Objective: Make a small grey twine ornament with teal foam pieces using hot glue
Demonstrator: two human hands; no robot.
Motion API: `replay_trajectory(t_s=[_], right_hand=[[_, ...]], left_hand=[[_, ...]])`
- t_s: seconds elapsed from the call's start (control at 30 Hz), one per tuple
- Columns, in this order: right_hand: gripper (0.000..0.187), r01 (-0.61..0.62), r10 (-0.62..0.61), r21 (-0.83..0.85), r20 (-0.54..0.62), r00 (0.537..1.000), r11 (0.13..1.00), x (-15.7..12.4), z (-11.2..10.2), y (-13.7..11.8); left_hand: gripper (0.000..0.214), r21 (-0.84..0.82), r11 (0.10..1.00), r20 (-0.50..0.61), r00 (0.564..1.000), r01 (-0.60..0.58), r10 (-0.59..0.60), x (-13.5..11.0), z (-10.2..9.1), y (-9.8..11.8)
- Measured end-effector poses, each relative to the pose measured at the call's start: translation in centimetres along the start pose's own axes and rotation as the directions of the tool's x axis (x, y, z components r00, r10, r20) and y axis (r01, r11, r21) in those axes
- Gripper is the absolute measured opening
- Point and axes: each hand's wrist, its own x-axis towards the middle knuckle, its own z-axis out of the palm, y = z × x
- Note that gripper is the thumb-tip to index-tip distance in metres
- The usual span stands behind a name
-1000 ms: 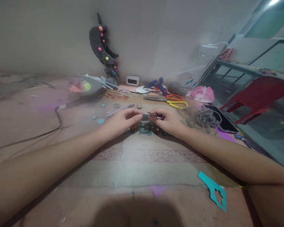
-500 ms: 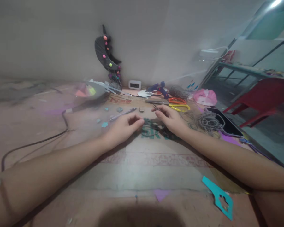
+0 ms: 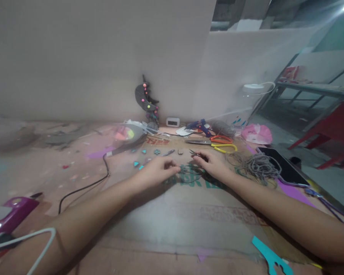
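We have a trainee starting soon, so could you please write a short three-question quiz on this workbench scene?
1. Multiple choice: what colours are the two handle loops of the large scissors?
A) Both yellow
B) One orange, one yellow
C) Both blue

2. True or false: of the person's two hands, the right hand is the one holding a thin pointed tool.

3. Fill in the blank: as seen in the picture, the white clock stands to the ____ of the blue glue gun.

Key: 1. B; 2. True; 3. left.
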Motion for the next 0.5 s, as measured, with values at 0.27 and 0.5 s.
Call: replay_trajectory(t_s=[0.27,0.5], right_hand=[[0.038,-0.076,0.074,0.028,0.067,0.995,0.997,0.1,0.2,0.1],[0.038,-0.045,0.045,-0.004,0.072,0.996,0.999,0.3,0.0,0.1]], left_hand=[[0.040,0.001,0.989,-0.185,0.972,0.145,-0.142,-0.4,-8.4,0.5],[0.036,0.341,0.883,-0.268,0.933,0.323,-0.238,1.8,-11.1,-6.2]])
